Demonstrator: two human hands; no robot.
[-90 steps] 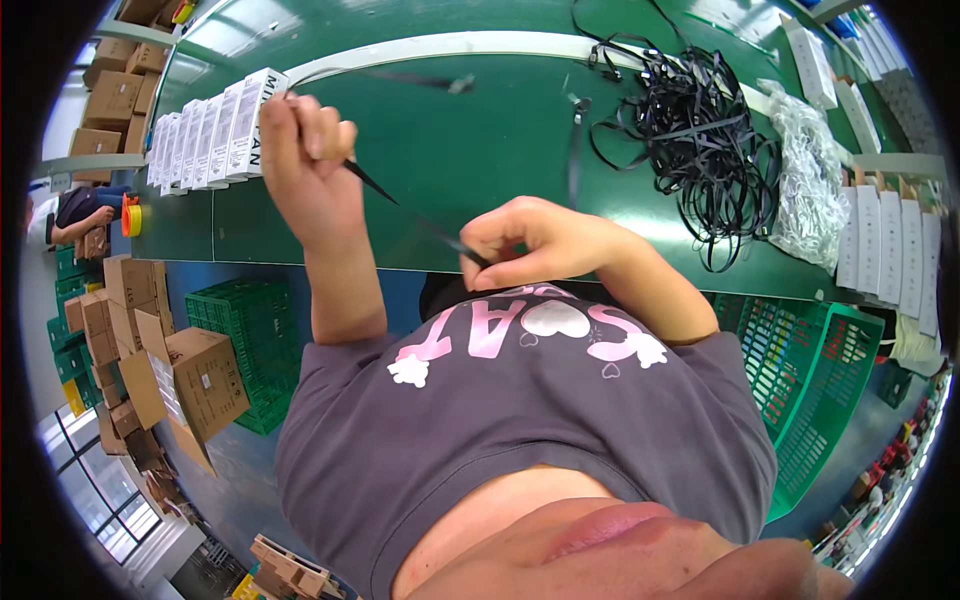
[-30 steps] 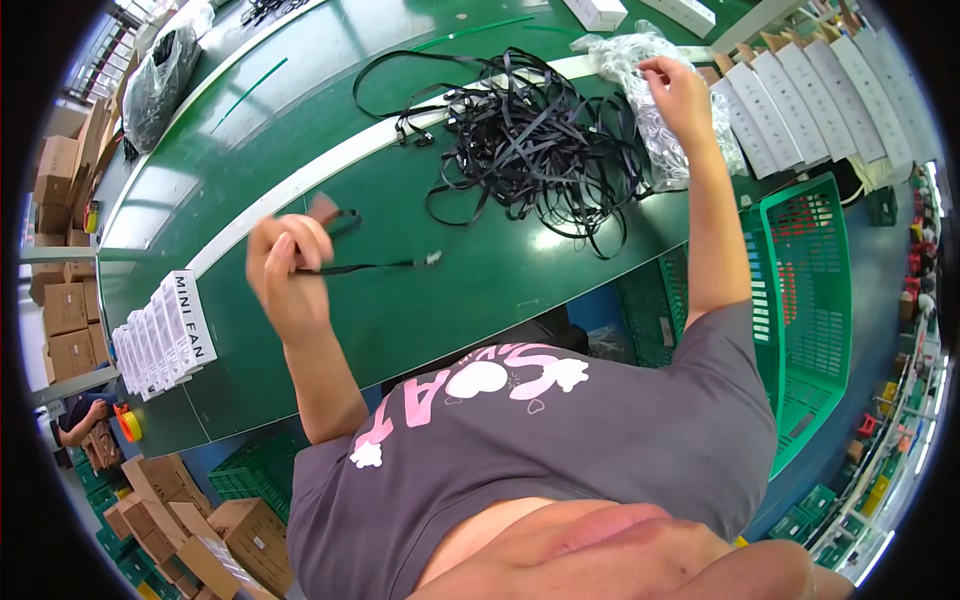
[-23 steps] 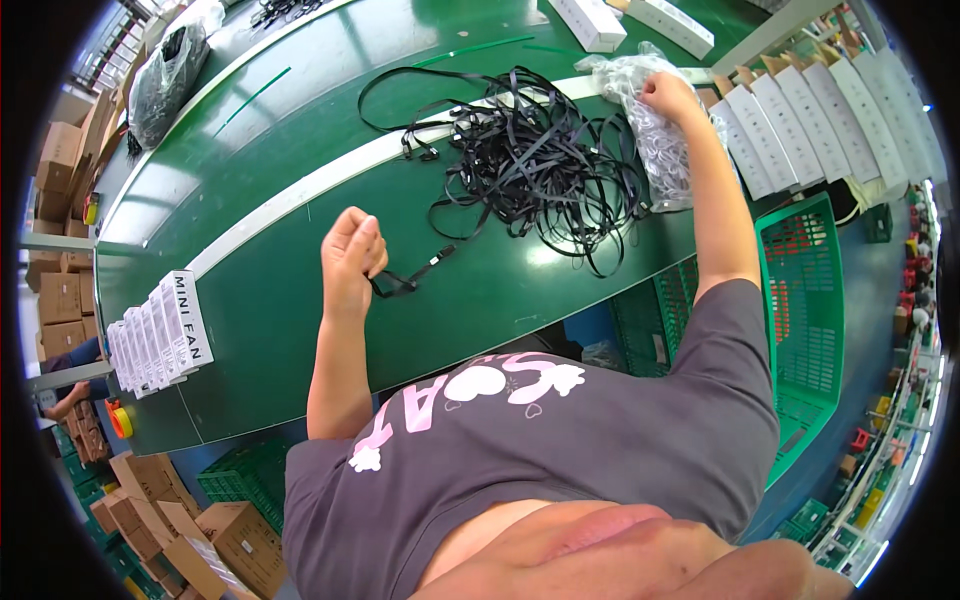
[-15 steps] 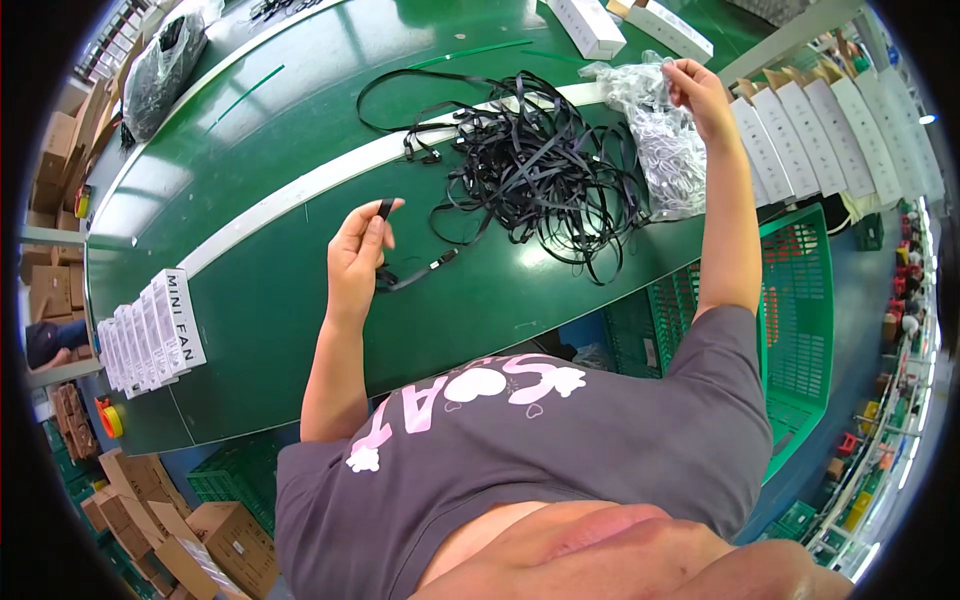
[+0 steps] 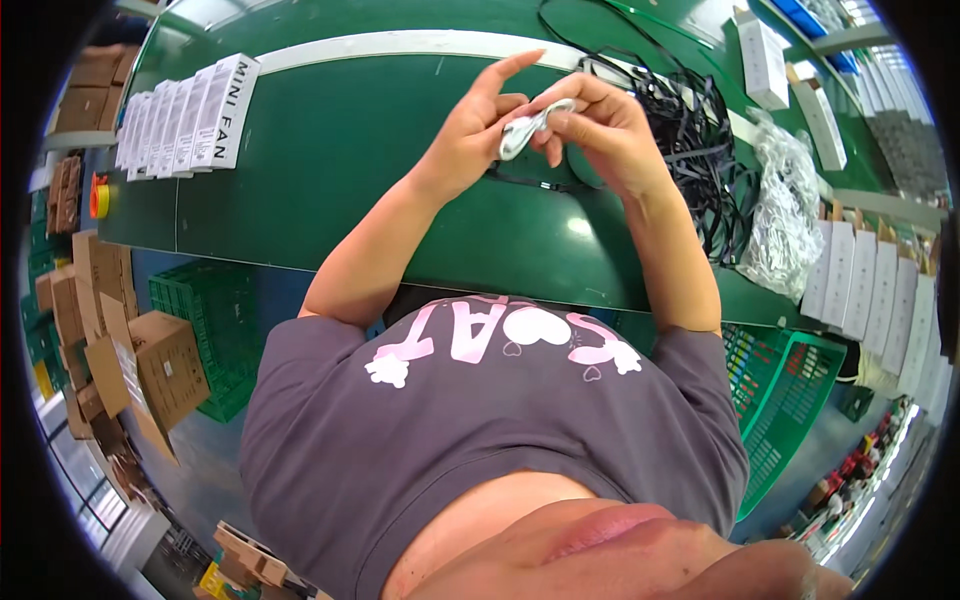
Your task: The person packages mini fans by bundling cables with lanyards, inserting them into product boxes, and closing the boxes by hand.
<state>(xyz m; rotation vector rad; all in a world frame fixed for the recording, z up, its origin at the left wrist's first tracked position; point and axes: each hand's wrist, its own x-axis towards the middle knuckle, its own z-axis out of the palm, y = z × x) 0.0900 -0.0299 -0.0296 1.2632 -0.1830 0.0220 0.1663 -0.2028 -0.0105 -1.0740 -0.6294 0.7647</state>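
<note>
White, slim, looped cable bundle point(image 5: 516, 137) near twelve o'clock, pinched by its two-o'clock end in the right hand point(image 5: 620, 135); at nine o'clock to it, the left hand point(image 5: 465, 140), index finger extended, grip unclear. Probably light, soft and springy; best taken mid-bundle, keeping loops together. Toward two o'clock, tangled flat black straps point(image 5: 703, 158).

small white looped cable point(image 5: 516, 139), bundled up, kinda slanted, pinched in the right hand point(image 5: 612, 132), skinny flat black strap point(image 5: 522, 181) just below
</note>
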